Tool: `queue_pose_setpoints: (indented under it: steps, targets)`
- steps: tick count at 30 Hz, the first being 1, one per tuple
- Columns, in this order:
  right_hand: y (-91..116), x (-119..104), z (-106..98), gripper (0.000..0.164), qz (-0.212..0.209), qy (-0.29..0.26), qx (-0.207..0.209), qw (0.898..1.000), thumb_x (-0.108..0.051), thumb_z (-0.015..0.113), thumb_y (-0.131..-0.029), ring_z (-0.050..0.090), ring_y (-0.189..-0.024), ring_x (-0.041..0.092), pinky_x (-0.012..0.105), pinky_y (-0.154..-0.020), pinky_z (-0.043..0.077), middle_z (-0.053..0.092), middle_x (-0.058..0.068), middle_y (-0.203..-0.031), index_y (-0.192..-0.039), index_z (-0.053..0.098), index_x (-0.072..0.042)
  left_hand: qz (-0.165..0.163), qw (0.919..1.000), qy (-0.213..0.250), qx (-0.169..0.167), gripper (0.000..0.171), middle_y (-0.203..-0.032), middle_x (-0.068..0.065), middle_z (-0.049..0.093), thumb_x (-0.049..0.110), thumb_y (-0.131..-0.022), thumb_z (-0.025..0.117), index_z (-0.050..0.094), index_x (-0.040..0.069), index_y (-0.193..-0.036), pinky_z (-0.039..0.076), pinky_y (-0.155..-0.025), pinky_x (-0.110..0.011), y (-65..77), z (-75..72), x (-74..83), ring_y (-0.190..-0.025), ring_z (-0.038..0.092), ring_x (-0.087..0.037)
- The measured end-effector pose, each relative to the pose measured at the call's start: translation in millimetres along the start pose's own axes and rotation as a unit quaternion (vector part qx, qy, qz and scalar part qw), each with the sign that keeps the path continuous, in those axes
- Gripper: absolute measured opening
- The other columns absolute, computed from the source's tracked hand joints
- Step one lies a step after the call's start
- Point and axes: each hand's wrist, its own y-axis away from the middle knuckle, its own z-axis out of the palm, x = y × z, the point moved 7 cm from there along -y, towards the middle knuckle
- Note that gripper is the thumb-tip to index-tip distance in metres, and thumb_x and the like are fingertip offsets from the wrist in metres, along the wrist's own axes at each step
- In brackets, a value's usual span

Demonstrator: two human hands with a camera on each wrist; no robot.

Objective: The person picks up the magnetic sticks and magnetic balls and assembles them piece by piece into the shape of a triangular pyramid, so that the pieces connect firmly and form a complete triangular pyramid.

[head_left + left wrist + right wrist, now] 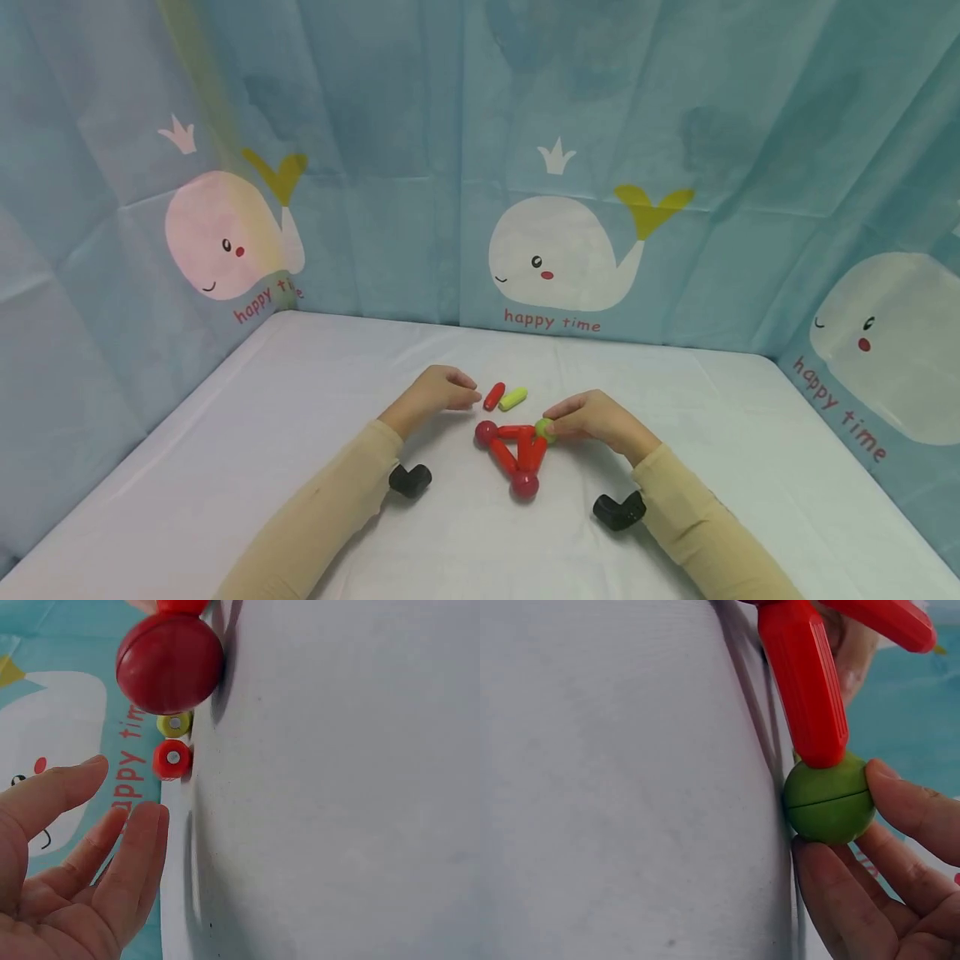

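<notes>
My right hand pinches a green ball between thumb and fingers at the right corner of a triangle of red rods. Red balls form the left corner and the near corner. A red rod meets the green ball. Another red rod slants up off the tabletop from the near ball, its far end free. My left hand holds nothing, thumb and fingers apart. It is beside a loose red rod and a yellow-green rod, whose ends show pale round tips.
A white cloth covers the table. Blue curtains with whale prints stand behind and at both sides. A black wrist mount hangs by the left sleeve, and a second black mount by the right sleeve.
</notes>
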Motion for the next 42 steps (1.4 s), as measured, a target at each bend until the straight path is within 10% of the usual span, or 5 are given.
queue_pose_setpoints:
  steps: [21,42]
  targets:
    - [-12,-2,2,0.031,0.006,0.014,-0.031,0.999,-0.015,0.077,-0.085,0.071,-0.089,0.012,0.034,-0.088,0.058,0.077,0.008,-0.104,-0.113,0.074,-0.001,-0.016,0.9959,-0.089,-0.002,0.023,-0.091,-0.005,0.067,0.026,-0.081,0.081,0.073,0.009,-0.096,0.052,-0.077,-0.03,-26.8,11.8,10.1,-0.086,0.059,-0.02]
    - [-9,-2,-2,0.031,0.008,0.016,-0.017,1.0,-0.015,0.077,-0.085,0.071,-0.089,0.012,0.034,-0.087,0.058,0.077,0.008,-0.104,-0.112,0.074,-0.001,0.019,0.9875,-0.15,-0.045,0.011,-0.077,-0.001,0.069,0.019,-0.08,0.079,0.077,0.011,-0.087,0.045,-0.07,-0.025,-1.3,-3.2,1.0,-0.079,0.057,-0.015]
